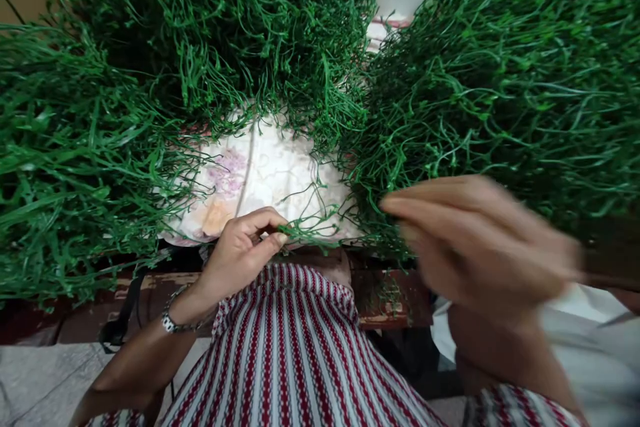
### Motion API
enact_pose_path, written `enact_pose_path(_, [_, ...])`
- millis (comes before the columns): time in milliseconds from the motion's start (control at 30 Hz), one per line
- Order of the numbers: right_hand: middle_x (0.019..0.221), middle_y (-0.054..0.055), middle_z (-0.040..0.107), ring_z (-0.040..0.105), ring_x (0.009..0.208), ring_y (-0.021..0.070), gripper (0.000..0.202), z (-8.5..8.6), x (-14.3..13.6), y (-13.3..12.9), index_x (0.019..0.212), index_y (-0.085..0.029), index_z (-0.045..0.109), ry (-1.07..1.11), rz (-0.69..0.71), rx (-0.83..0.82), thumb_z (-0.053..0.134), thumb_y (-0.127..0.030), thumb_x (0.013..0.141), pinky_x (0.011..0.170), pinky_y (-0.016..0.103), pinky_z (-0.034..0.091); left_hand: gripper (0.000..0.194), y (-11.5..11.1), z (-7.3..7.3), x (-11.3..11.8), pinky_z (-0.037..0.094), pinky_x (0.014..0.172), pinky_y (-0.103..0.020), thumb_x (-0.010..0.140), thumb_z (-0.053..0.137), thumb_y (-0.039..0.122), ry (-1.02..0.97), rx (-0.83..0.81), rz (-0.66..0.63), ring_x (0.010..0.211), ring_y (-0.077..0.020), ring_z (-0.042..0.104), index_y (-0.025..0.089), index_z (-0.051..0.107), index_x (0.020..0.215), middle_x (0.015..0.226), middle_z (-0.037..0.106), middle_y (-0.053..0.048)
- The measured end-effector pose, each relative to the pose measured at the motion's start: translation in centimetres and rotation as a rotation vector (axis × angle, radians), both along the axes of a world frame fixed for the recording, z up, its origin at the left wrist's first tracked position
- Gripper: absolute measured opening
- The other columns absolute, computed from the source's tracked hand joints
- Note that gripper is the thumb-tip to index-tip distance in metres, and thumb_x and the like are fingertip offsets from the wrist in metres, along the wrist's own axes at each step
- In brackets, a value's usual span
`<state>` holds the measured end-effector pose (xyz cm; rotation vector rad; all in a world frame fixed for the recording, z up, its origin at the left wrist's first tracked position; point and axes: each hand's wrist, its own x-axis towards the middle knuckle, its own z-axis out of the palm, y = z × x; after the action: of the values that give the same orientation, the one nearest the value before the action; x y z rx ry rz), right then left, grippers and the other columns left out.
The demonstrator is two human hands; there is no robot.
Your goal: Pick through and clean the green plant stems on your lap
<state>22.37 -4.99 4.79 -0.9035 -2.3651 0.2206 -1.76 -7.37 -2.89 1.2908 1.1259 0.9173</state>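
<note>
At nine o'clock, a deep bank of green stems [65, 167] fills the left edge, its thin strands spilling toward the middle. Toward eleven o'clock a second mound of the same greens [240, 20] hangs over a pale floral cloth [260, 173], which shows bare at the centre. Just below the cloth, at about six o'clock, the left hand [240, 250], a bracelet [173, 321] at its wrist, pinches a small sprig of stems [310, 230] between thumb and curled fingers; the sprig lies against the cloth's near edge. Beneath it runs a red-and-white striped garment [290, 353]. At three o'clock the right hand [480, 240] is blurred, fingers stretched flat and close together, pointing left against the big right-hand heap of greens [505, 80]; whether it grips any strand I cannot tell.
</note>
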Motion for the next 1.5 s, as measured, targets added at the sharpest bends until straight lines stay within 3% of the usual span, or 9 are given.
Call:
enact_pose_path(167, [0.113,0.012,0.059,0.051,0.110,0.0222,0.028,-3.7,-4.0,0.9,0.111,-0.011,0.055,-0.063,0.171,-0.025,0.054,-0.019,0.084,0.092,0.039,0.044,0.008,-0.3,-0.2,0.1,0.038,0.064,-0.022,0.080,0.054,0.016,-0.021,-0.014,-0.091,0.069,-0.0111,0.048,0.015,0.060,0.076,0.072,0.054,-0.001])
enact_pose_path(333, [0.086,0.008,0.062,0.054,0.085,0.0175,0.016,-6.0,-5.1,0.8,0.095,-0.012,0.058,0.019,0.196,-0.126,0.048,-0.022,0.088,0.076,0.035,0.043,0.007,-0.7,-0.6,-0.1,0.034,0.058,-0.020,0.080,0.056,0.019,-0.110,-0.089,-0.055,0.062,-0.0090,0.044,0.016,0.061,0.078,0.067,0.050,0.001])
enact_pose_path(500, [0.079,0.008,0.059,0.051,0.076,0.0163,0.021,-6.8,-5.1,0.5,0.096,-0.012,0.058,0.059,0.199,-0.184,0.043,-0.025,0.090,0.072,0.033,0.041,0.016,-0.9,-1.1,0.1,0.030,0.052,-0.019,0.078,0.059,0.029,-0.209,-0.153,-0.015,0.056,-0.0078,0.040,0.014,0.062,0.074,0.062,0.048,0.001])
enact_pose_path(667, [0.079,0.008,0.059,0.051,0.076,0.0159,0.023,-7.2,-5.4,0.3,0.100,-0.010,0.056,-0.010,0.204,-0.223,0.040,-0.023,0.090,0.072,0.031,0.040,0.019,-0.6,-1.7,0.2,0.027,0.050,-0.019,0.076,0.060,0.027,-0.175,-0.186,-0.016,0.053,-0.0070,0.037,0.012,0.060,0.064,0.055,0.045,0.002])
enact_pose_path(933, [0.081,0.005,0.061,0.051,0.076,0.0159,0.010,-8.2,-5.4,-0.3,0.082,-0.016,0.056,0.015,0.199,0.002,0.047,-0.016,0.077,0.073,0.033,0.039,0.023,-0.9,-0.5,0.8,0.015,0.044,-0.021,0.072,0.052,0.020,-0.093,-0.225,0.008,0.047,-0.0053,0.023,0.014,0.047,0.051,0.048,0.029,0.005])
enact_pose_path(1067, [0.072,0.002,0.058,0.051,0.076,0.0164,0.014,-7.7,-4.9,-1.2,0.078,-0.018,0.056,-0.047,0.284,0.012,0.042,-0.017,0.077,0.075,0.035,0.037,0.024,-1.5,0.0,0.2,0.017,0.044,-0.022,0.071,0.050,0.021,-0.071,-0.247,-0.131,0.047,-0.0058,0.022,0.015,0.043,0.049,0.048,0.029,0.005])
enact_pose_path(1267, [0.066,0.000,0.054,0.046,0.067,0.0147,0.021,-6.0,-4.9,-2.2,0.078,-0.018,0.058,-0.102,0.466,-0.029,0.038,-0.020,0.085,0.063,0.032,0.031,0.023,-2.6,0.8,-0.8,0.022,0.046,-0.021,0.074,0.046,0.013,0.045,-0.100,-0.395,0.047,-0.0062,0.028,0.015,0.045,0.051,0.049,0.032,0.005])
enact_pose_path(1433, [0.062,0.000,0.053,0.045,0.063,0.0135,0.022,-5.5,-4.9,-2.7,0.074,-0.017,0.058,-0.079,0.540,-0.109,0.038,-0.018,0.083,0.063,0.031,0.034,0.027,-3.1,2.0,-1.5,0.026,0.048,-0.021,0.076,0.044,0.009,0.143,0.055,-0.490,0.046,-0.0063,0.034,0.015,0.045,0.050,0.047,0.036,0.004])
enact_pose_path(1500, [0.060,-0.001,0.052,0.045,0.060,0.0133,0.022,-5.1,-4.2,-2.8,0.072,-0.018,0.056,-0.029,0.534,-0.150,0.037,-0.017,0.082,0.064,0.032,0.037,0.027,-3.2,2.5,-2.7,0.028,0.047,-0.022,0.077,0.046,0.010,0.156,0.114,-0.442,0.045,-0.0071,0.037,0.016,0.049,0.051,0.046,0.040,0.004])
